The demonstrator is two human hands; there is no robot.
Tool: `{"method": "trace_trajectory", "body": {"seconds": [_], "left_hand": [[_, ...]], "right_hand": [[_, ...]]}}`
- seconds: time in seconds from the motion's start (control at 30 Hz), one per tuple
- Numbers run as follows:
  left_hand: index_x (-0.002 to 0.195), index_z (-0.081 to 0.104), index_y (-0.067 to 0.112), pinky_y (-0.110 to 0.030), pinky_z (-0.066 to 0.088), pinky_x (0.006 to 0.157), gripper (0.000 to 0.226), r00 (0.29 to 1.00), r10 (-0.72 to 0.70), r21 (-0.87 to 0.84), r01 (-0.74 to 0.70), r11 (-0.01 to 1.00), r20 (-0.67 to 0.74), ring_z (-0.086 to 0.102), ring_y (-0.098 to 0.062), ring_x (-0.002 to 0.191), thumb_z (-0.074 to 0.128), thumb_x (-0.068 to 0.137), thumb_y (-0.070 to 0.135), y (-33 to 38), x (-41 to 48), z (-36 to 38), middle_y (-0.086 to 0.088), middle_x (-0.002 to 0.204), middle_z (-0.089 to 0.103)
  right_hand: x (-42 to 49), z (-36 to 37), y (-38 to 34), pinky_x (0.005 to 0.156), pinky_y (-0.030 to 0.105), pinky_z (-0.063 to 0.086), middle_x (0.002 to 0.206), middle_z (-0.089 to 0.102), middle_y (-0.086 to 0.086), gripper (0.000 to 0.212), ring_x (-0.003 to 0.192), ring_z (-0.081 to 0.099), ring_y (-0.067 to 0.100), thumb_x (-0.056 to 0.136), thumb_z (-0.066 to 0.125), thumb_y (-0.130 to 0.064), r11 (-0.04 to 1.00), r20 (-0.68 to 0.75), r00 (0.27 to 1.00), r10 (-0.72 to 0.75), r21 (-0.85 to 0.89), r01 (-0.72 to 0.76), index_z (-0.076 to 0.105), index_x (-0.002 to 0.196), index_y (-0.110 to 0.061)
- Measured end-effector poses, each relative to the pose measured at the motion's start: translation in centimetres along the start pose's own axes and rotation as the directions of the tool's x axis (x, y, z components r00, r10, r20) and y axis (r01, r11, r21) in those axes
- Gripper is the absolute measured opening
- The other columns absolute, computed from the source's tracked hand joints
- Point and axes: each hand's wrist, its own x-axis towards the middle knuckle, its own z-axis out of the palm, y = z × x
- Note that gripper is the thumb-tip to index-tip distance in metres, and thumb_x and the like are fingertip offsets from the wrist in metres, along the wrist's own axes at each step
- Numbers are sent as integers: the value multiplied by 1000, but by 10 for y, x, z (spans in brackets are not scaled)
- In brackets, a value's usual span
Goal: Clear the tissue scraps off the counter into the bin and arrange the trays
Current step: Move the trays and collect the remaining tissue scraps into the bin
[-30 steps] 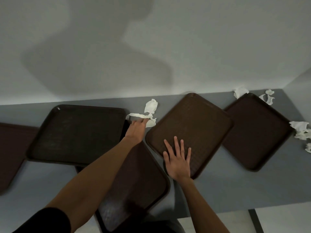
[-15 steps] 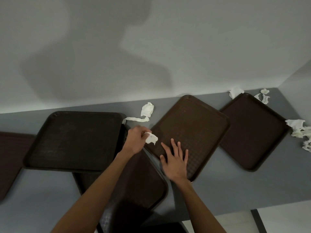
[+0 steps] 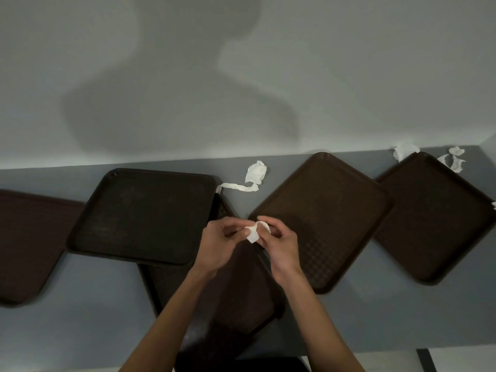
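My left hand [image 3: 222,242] and my right hand [image 3: 281,245] meet above the counter, both pinching one small white tissue scrap [image 3: 253,233]. Several dark brown trays lie askew on the grey counter [image 3: 80,318]: one at the far left [image 3: 29,242], one left of centre [image 3: 145,216], one under my forearms [image 3: 241,296], one right of centre [image 3: 327,210], one at the right [image 3: 434,213]. A crumpled tissue with a long strip [image 3: 255,174] lies by the wall between the trays. More scraps [image 3: 405,151] [image 3: 455,159] lie at the back right.
A pale wall [image 3: 241,76] runs along the counter's back and carries a person's shadow. A side wall closes the right end. The counter's front edge [image 3: 349,351] crosses the bottom, with a dark support [image 3: 425,361] below it. No bin is in view.
My left hand lifted a scrap from the pile by the wall and drew it back. My right hand left the centre-right tray and joined the left on the scrap.
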Motion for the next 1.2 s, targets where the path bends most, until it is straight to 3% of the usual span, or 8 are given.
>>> {"method": "trace_trajectory", "body": {"seconds": [0.13, 0.33, 0.57, 0.67, 0.77, 0.97, 1.07, 1.2], "left_hand": [[118, 77, 21, -29, 58, 94, 35, 998, 39, 79, -35, 996, -51, 76, -10, 98, 83, 86, 8, -1, 3, -11, 4, 96, 80], [109, 77, 22, -17, 56, 87, 22, 987, 143, 325, -112, 939, -71, 71, 0, 97, 76, 92, 9, -2, 5, -22, 11, 104, 74], [99, 74, 19, -14, 54, 77, 15, 978, 171, 439, -101, 893, -123, 72, 1, 85, 81, 88, 11, -4, 3, -34, 13, 86, 75], [99, 76, 20, -7, 48, 73, 12, 968, 149, 426, -51, 903, -200, 71, 2, 82, 77, 91, 12, -4, 1, -45, 15, 81, 75], [105, 75, 20, -8, 49, 74, 12, 973, 126, 405, -38, 914, -193, 72, -1, 84, 68, 99, 13, -3, -2, -51, 13, 83, 76], [120, 71, 25, -29, 58, 81, 22, 975, 80, 448, 21, 894, -205, 69, -4, 86, 54, 107, 21, -12, -3, -56, 11, 98, 71], [123, 69, 25, -29, 58, 82, 24, 974, 74, 450, 30, 893, -213, 67, -4, 88, 50, 109, 25, -11, -5, -59, 10, 105, 69], [120, 70, 24, -12, 51, 78, 22, 967, 67, 467, 57, 883, -245, 65, 0, 91, 51, 109, 26, -12, -6, -65, 10, 105, 69]], "right_hand": [[2, 13, -4, 85, 36, 65, 93, 77, 11, 15, 94, 76, 28, 96, 76, -8, 997, -7, 998, 56, -54, -56, 71, 108, -1], [5, 18, -9, 100, 37, 60, 111, 79, 19, 19, 110, 76, 28, 101, 72, -15, 996, 217, 972, 90, 0, -92, 79, 112, 0], [31, 29, -3, 94, 38, 64, 97, 82, 5, 22, 97, 79, 19, 98, 75, -8, 940, 242, 970, 39, -337, 46, 77, 117, -19], [66, 40, -12, 98, 17, 54, 96, 81, -9, 24, 95, 75, 3, 98, 73, -16, 704, 233, 961, -146, -658, 267, 71, 119, -27], [106, 55, -20, 98, 37, 58, 119, 74, -2, 33, 104, 71, 19, 99, 67, -8, 414, 303, 909, -286, -817, 402, 65, 128, -24], [160, 79, -10, 104, 54, 54, 156, 46, 9, 83, 127, 52, 41, 87, 59, 17, -148, 548, 834, -56, -831, 536, 46, 157, -24], [165, 75, 7, 114, 49, 47, 155, 47, 12, 72, 141, 40, 39, 91, 56, 16, -260, 571, 821, -3, -793, 551, 45, 157, -12], [154, 66, 15, 103, 44, 54, 135, 62, 16, 50, 127, 58, 35, 89, 57, 19, -216, 533, 835, -137, -838, 500, 63, 135, 0]]}}
